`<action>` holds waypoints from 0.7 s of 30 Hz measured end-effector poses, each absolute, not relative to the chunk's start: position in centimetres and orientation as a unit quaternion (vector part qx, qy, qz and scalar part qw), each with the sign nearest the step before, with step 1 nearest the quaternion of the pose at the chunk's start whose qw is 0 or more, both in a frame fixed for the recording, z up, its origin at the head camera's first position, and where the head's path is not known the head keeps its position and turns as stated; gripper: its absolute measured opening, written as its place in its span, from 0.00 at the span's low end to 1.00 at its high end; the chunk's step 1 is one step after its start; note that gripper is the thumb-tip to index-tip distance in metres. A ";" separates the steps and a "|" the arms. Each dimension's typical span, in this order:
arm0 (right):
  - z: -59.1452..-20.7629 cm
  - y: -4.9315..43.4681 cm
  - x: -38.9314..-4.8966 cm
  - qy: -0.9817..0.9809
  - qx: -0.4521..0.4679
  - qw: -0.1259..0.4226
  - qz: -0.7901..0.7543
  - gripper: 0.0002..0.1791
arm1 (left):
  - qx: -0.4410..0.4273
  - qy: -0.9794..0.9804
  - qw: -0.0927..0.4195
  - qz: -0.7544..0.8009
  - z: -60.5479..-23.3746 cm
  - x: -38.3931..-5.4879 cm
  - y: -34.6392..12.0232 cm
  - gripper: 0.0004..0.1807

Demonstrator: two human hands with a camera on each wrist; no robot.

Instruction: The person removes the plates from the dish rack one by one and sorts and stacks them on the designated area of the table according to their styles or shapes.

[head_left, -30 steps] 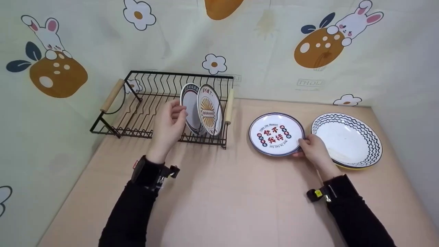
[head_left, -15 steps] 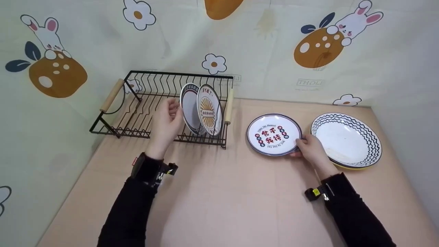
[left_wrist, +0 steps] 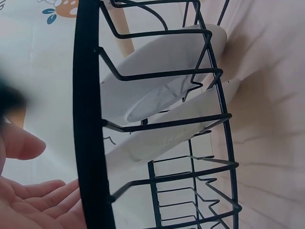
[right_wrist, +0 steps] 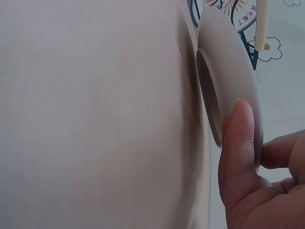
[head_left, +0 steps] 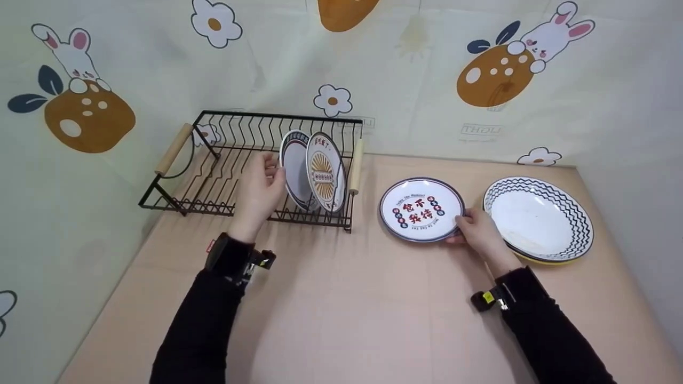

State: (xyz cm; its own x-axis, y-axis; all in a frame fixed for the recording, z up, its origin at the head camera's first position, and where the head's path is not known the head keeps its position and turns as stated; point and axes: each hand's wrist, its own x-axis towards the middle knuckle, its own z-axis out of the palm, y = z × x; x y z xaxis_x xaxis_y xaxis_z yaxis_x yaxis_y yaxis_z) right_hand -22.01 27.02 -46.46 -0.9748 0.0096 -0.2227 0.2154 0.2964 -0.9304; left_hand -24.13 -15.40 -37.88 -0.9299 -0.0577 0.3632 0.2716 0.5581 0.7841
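My right hand [head_left: 483,232] pinches the right rim of a small white plate [head_left: 421,205] with a dark blue edge and red lettering. In the right wrist view the underside of that plate [right_wrist: 224,62] shows, tilted and raised off the table. My left hand [head_left: 259,192] is at the dish rack, its fingers by the left rim of a white plate with a dark patterned border [head_left: 296,173]. The left wrist view shows these fingers [left_wrist: 43,195] extended behind the rack's rail, thumb apart. Another upright plate, with a gold sunburst [head_left: 324,170], stands to its right.
The black wire dish rack [head_left: 240,114] has wooden handles and stands at the back left against a patterned wall covering. A large white bowl with a wavy black border [head_left: 539,213] sits at the right, close beside my right hand. Beneath everything is a beige tabletop [head_left: 341,309].
The lettered plate has moved slightly left in my right hand. My left hand has shifted a little left, its fingertips drawing back along the rim of the racked plate.
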 end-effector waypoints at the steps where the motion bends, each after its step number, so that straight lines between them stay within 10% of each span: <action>1: -46.5 27.0 -22.0 0.801 0.071 0.087 -0.588 0.24 | -0.061 -0.868 0.175 -0.461 -37.9 -24.2 -15.4 0.23; 21: -46.3 26.7 -21.8 0.795 0.078 0.141 -0.584 0.25 | -0.050 -0.902 0.130 -0.409 -38.0 -25.9 -15.2 0.26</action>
State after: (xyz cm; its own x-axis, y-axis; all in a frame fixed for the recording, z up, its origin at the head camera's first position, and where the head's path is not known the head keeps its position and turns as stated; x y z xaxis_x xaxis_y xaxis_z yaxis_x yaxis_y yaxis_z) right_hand -21.79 26.70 -46.33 -0.9480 -0.0404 -0.3158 0.2893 0.3053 -0.9073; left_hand -25.86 -15.20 -38.00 -0.9611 -0.0166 0.2756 0.1965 0.6600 0.7251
